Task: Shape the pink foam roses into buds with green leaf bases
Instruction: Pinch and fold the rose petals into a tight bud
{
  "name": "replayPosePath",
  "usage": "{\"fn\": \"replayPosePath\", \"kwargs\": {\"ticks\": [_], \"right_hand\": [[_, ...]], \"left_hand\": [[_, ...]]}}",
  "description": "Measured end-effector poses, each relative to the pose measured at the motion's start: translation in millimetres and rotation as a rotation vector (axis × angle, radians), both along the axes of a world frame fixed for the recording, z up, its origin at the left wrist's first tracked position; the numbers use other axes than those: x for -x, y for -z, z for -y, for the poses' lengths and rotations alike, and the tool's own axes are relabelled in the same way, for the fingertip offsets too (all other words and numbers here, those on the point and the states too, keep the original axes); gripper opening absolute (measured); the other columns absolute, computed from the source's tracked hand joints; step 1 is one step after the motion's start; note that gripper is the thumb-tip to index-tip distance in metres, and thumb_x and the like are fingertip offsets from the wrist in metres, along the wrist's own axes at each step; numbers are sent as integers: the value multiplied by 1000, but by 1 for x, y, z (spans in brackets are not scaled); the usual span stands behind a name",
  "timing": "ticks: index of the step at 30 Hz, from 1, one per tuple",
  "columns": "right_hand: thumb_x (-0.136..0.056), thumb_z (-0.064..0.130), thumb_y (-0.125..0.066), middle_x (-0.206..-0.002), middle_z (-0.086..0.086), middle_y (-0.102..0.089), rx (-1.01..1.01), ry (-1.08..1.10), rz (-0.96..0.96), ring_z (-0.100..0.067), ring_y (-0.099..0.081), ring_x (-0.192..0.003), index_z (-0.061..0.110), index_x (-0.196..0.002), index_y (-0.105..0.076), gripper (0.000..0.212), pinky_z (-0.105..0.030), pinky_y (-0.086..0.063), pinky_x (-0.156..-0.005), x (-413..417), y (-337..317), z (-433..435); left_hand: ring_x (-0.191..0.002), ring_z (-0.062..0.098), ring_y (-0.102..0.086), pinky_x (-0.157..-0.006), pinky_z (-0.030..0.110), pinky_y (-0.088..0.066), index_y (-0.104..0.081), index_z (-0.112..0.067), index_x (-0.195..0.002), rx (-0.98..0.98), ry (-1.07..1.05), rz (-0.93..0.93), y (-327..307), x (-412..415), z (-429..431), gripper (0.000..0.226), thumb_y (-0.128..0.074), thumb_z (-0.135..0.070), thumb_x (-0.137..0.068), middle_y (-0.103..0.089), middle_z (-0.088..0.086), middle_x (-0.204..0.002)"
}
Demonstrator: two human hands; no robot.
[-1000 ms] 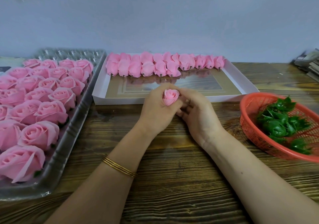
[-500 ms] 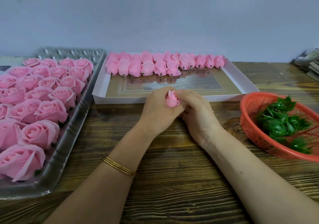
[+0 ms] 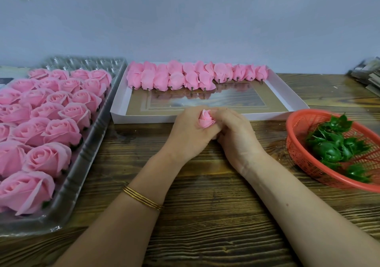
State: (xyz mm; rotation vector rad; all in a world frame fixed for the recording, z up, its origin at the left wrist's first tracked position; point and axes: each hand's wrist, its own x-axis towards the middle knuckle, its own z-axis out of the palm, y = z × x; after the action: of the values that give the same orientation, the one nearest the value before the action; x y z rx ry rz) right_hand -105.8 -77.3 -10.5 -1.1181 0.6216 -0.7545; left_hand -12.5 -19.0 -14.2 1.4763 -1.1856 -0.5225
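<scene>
soft pink on the tray roses [image 3: 51,131], the boxed buds [image 3: 185,77] and the held rose [image 3: 206,119]. glossy dark green on the leaf bases [image 3: 333,145] — orange-red mesh on the basket [image 3: 298,143]. white on the box rim [image 3: 287,94], tan inside. dark brown, pale-streaked grain on the table [image 3: 205,215]. gold on the bangles [image 3: 141,199].

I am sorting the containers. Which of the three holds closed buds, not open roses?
The white box in the middle: its buds lie closed on their sides. The clear tray holds open roses; the red basket holds green leaf bases.
</scene>
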Motion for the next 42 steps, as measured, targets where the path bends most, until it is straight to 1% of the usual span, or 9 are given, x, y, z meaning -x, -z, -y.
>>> {"fn": "replayPosePath", "kwargs": {"ticks": [7, 11, 14, 17, 20, 27, 34, 39, 42], "right_hand": [[-84, 7, -64, -69, -13, -60, 11, 7, 29, -19, -50, -64, 0, -80, -62, 8, -20, -43, -50, 0, 1, -1], [-88, 19, -57, -59, -12, -44, -11, 4, 90, -12, -47, -52, -1, -81, -58, 21, -22, -42, -54, 0, -1, -2], [-90, 11, -47, -58, 0, -54, -43, 35, 92, -9, -53, -56, 7, -73, -60, 22, -22, -45, -63, 2, 0, 0], [-81, -10, -46, -79, -6, -67, 31, 51, 17, -14, -62, -75, 0, -94, -65, 25, -26, -49, -72, 2, 2, -1], [-76, -23, -53, -86, -11, -66, 165, 29, -56, -24, -60, -82, -2, -96, -63, 31, -36, -51, -82, 0, 4, -8], [-73, -17, -71, -75, 0, -63, 376, 50, -75, -2, -57, -64, -1, -92, -62, 26, -13, -50, -67, -3, 8, -12], [-75, -14, -71, -95, -28, -69, 373, 30, -68, -24, -62, -84, -2, -104, -67, 32, -32, -54, -84, 0, 7, -10], [-78, -20, -61, -95, -22, -63, 236, -59, -43, -27, -56, -90, -4, -107, -67, 34, -46, -46, -100, 0, 7, -7], [-80, -20, -57, -89, -19, -64, 186, -126, -29, -26, -58, -87, -5, -99, -68, 26, -40, -48, -93, 2, 7, -5]], "left_hand": [[-56, 12, -53, -58, 26, -41, -56, -4, -68, -8, 7, -22, 1, -2, 1, 19, -64, -5, -86, -59, 3, -59], [-54, 9, -55, -58, 31, -48, -58, -2, -67, 41, -22, -104, 2, -2, 2, 30, -63, -20, -92, -62, 0, -57], [-52, 6, -54, -56, 19, -45, -58, -5, -63, 113, -85, -191, 0, 0, 4, 33, -62, -15, -95, -61, -2, -56], [-59, 8, -48, -56, 18, -41, -52, 6, -71, 179, -150, -322, -1, 0, 7, 34, -62, -15, -95, -51, 5, -64], [-51, 2, -43, -48, 16, -41, -44, -15, -66, 186, -141, -439, -1, 2, 8, 34, -61, -14, -95, -43, -10, -56], [-67, 18, -54, -56, 23, -53, -51, -15, -76, 179, -52, -621, 0, 2, 11, 22, -62, -16, -96, -48, 10, -75], [-73, 20, -62, -72, 33, -55, -63, -7, -83, 126, 35, -588, -2, -1, 5, 13, -64, -16, -94, -61, 8, -75], [-80, 29, -58, -79, 42, -47, -65, -10, -77, 62, 66, -600, -8, -1, 1, 15, -64, -9, -92, -61, 16, -79], [-83, 29, -55, -79, 42, -44, -57, -2, -81, 50, 92, -568, -9, -4, -1, 18, -65, -13, -92, -57, 22, -89]]}}
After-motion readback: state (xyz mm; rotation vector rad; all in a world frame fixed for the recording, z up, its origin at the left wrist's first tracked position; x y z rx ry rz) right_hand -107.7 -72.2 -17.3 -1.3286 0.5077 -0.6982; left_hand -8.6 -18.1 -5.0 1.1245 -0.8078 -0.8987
